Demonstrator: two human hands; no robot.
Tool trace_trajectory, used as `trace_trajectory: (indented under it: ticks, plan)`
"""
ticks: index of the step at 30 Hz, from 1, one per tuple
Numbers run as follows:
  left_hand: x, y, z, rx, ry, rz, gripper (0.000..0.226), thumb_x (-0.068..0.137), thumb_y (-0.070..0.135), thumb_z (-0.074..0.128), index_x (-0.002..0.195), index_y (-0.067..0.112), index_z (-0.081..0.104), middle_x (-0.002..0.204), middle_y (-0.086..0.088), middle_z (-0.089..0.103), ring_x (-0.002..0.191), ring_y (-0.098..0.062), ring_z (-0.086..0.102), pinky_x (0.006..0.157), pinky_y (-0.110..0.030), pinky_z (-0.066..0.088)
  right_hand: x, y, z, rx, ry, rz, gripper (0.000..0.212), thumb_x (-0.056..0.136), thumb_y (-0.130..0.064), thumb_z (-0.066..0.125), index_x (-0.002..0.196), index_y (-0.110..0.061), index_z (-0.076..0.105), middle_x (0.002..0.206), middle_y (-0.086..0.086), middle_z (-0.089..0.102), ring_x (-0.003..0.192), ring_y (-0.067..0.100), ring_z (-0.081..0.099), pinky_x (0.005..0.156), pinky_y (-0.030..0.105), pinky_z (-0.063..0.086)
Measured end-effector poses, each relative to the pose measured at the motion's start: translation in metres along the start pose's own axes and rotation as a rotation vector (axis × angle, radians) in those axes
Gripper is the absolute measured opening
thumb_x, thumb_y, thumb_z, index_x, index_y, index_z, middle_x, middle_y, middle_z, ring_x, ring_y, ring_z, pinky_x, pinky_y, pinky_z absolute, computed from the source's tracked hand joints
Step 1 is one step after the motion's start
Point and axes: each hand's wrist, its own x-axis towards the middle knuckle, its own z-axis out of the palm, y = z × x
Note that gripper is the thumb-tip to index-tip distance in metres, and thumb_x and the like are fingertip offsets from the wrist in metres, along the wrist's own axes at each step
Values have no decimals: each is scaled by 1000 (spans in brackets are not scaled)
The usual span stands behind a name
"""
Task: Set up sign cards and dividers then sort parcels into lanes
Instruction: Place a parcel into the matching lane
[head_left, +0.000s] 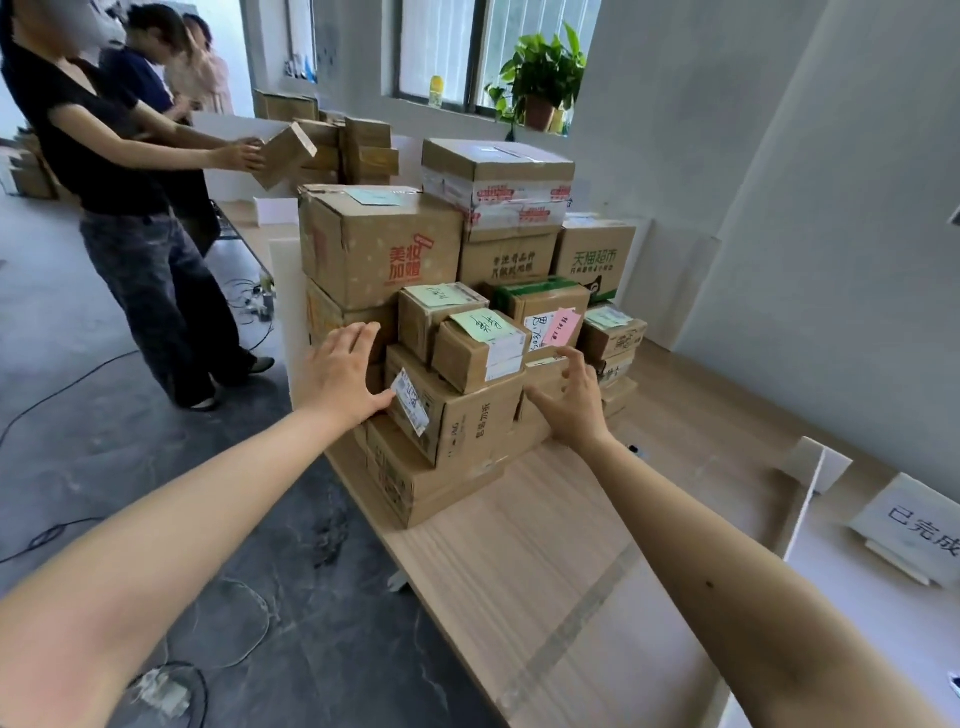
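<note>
Two bare arms reach for a stack of closed cardboard parcels (374, 244) on a wooden table (545, 571). The left hand (345, 374), fingers straight, lies against the stack's left side, thumb beside a labelled box (467, 421). The right hand (574, 397) hovers with fingers spread just right of that box (contact unclear). At far right stand a white divider (810, 499) and a sign card (914, 525).

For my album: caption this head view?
Left hand and right hand reach for a box in the parcel pile.
</note>
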Motion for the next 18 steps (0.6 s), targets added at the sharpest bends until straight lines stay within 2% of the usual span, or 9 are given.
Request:
trace_trajectory:
  ticks: [4, 7, 9, 11, 15, 16, 18]
  plan:
    - [19, 2, 8, -230, -65, -233, 94, 79, 45, 69, 148, 20, 11, 151, -10, 25, 137, -34, 27, 108, -49, 31, 25, -15, 13, 19, 57, 92, 63, 84, -31, 70, 136, -24, 37, 134, 12, 45, 123, 28, 45, 99, 38, 41]
    - [32, 2, 15, -432, -141, -328, 98, 79, 39, 72, 148, 21, 5, 151, -15, 22, 135, -35, 31, 107, -49, 35, 37, -20, 21, 18, 76, 135, 57, 86, -28, 67, 135, -23, 39, 122, 13, 55, 115, 28, 50, 99, 44, 43]
    - [37, 8, 17, -554, -167, -307, 91, 83, 28, 71, 147, 15, 9, 149, -16, 24, 132, -33, 35, 107, -43, 37, 40, -20, 24, 20, 65, 151, 54, 87, -25, 64, 135, -23, 40, 114, 13, 59, 107, 26, 54, 90, 39, 46]
    - [39, 16, 20, -644, -169, -251, 83, 84, 19, 69, 147, 13, 14, 148, -15, 28, 131, -29, 38, 105, -38, 37, 44, -19, 26, 31, 61, 169, 53, 87, -24, 62, 136, -23, 41, 115, 12, 58, 106, 26, 55, 86, 37, 48]
    - [45, 35, 31, -724, -244, -184, 81, 85, 22, 69, 147, 15, 18, 144, -13, 36, 131, -26, 39, 103, -34, 37, 60, -19, 27, 44, 31, 209, 53, 90, -5, 50, 139, -20, 39, 103, 19, 58, 86, 20, 52, 72, 35, 45]
    - [44, 41, 33, -727, -273, -175, 82, 85, 24, 69, 148, 15, 16, 145, -13, 36, 132, -26, 38, 104, -35, 37, 64, -18, 27, 37, 23, 216, 54, 90, -2, 48, 139, -21, 38, 104, 21, 59, 87, 20, 52, 69, 36, 45]
    - [44, 51, 36, -729, -330, -158, 84, 86, 27, 68, 148, 16, 12, 144, -13, 37, 131, -28, 39, 103, -36, 37, 74, -18, 26, 34, -11, 218, 56, 89, -1, 47, 138, -24, 38, 115, 15, 57, 97, 21, 52, 67, 29, 44]
